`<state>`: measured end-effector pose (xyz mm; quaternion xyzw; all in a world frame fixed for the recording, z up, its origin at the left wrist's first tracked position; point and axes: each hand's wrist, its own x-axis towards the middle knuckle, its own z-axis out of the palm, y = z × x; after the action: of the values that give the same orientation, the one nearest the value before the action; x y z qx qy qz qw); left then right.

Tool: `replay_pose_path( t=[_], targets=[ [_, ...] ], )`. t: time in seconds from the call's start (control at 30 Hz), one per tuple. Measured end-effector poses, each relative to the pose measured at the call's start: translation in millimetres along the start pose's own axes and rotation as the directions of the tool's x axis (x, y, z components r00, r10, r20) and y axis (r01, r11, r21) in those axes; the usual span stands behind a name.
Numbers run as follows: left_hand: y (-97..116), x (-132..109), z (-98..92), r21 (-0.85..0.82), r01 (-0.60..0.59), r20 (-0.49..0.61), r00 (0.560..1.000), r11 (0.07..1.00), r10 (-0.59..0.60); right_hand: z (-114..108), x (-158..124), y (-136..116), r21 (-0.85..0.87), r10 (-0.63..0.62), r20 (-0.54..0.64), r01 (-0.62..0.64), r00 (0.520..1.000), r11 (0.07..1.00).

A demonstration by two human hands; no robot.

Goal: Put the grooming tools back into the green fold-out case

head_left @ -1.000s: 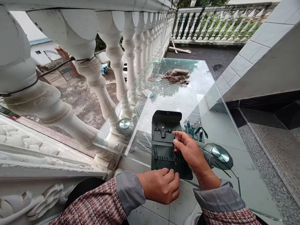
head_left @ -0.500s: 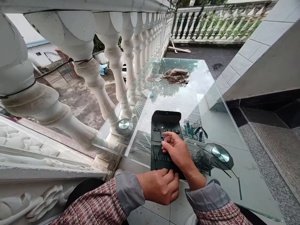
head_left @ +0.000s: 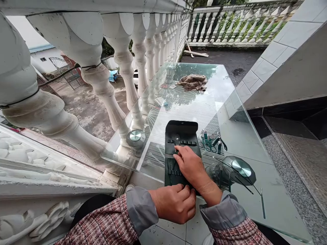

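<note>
A black manicure case (head_left: pixel 182 128) lies unfolded at the near edge of the glass table, with elastic loops across both halves and a snap tab in the middle. My left hand (head_left: pixel 175 203) is closed on the case's near edge, fingertips pinched on it. Over the case's middle, my right hand (head_left: pixel 191 166) has thumb and forefinger closed around a slim tool, mostly hidden by the fingers. Thin tools (head_left: pixel 170 166) sit in the lower loops. Right of the case lie several nail clippers (head_left: pixel 219 147) and small scissors (head_left: pixel 209 145).
Long thin tools (head_left: pixel 244 185) and another slim tool (head_left: pixel 263 204) rest on the glass table (head_left: pixel 255 149) at right. Round metal-topped legs (head_left: pixel 240 168) show through the glass. A brown cloth (head_left: pixel 192 82) lies at the far end. White balusters (head_left: pixel 102 85) line the left.
My right hand has shifted slightly left and lowered onto the case, its fingers drawn closer together. My left hand stays on the near edge.
</note>
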<state>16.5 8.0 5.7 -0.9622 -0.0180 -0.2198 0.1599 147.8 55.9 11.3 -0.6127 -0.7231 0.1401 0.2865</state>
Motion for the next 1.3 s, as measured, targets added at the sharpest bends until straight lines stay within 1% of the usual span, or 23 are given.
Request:
replay_pose_path(
  t=[0.07, 0.13, 0.33, 0.5, 0.63, 0.77, 0.93, 1.03, 1.13, 1.2, 1.3],
  targets=[
    [0.1, -0.1, 0.6, -0.007, -0.003, 0.006, 1.000, 1.000, 0.003, -0.1, -0.7, -0.8, -0.117, -0.041, 0.029, 0.044, 0.999, 0.992],
    [0.3, -0.4, 0.7, -0.008, -0.005, 0.012, 1.000, 1.000, 0.005, -1.0, -0.8, -0.9, -0.165, -0.084, 0.064, 0.093, 0.994, 0.982],
    [-0.1, -1.2, -1.1, 0.003, -0.017, 0.019, 1.000, 1.000, 0.017, -7.2, -1.5, 2.0, -0.112, -0.170, 0.123, 0.184, 0.978, 0.977],
    [-0.4, -0.6, -1.7, -0.014, -0.007, 0.004, 1.000, 1.000, 0.007, -9.7, -8.2, 2.5, -0.155, -0.225, 0.150, 0.248, 0.963, 0.956],
    [0.3, -0.5, -1.1, -0.032, 0.002, 0.031, 1.000, 0.999, -0.001, -9.8, -13.4, 4.3, -0.166, -0.242, 0.179, 0.272, 0.954, 0.948],
    [0.6, -0.7, -1.5, -0.041, 0.004, 0.072, 0.997, 0.999, -0.001, -9.9, -14.8, 6.3, -0.115, -0.227, 0.199, 0.253, 0.953, 0.961],
    [-0.1, -1.1, -2.2, -0.049, -0.004, 0.072, 0.997, 0.999, 0.008, -8.1, -14.2, 7.6, -0.068, -0.225, 0.220, 0.245, 0.949, 0.967],
    [-0.3, -1.4, -2.2, -0.060, -0.005, 0.074, 0.997, 0.998, 0.009, -6.2, -15.4, 7.6, -0.094, -0.246, 0.181, 0.266, 0.952, 0.959],
    [-0.3, -1.2, -2.5, -0.058, 0.008, 0.079, 0.997, 0.998, -0.003, -7.7, -20.1, 4.1, -0.114, -0.262, 0.067, 0.269, 0.963, 0.956],
    [-0.7, -0.6, -2.9, -0.055, 0.017, 0.077, 0.997, 0.998, -0.013, -12.2, -25.4, 0.3, -0.111, -0.275, -0.012, 0.272, 0.961, 0.956],
    [-1.5, 0.4, -3.4, -0.029, 0.002, 0.024, 1.000, 1.000, -0.001, -26.7, -34.1, -1.6, -0.066, -0.273, -0.077, 0.268, 0.959, 0.961]
  ],
)
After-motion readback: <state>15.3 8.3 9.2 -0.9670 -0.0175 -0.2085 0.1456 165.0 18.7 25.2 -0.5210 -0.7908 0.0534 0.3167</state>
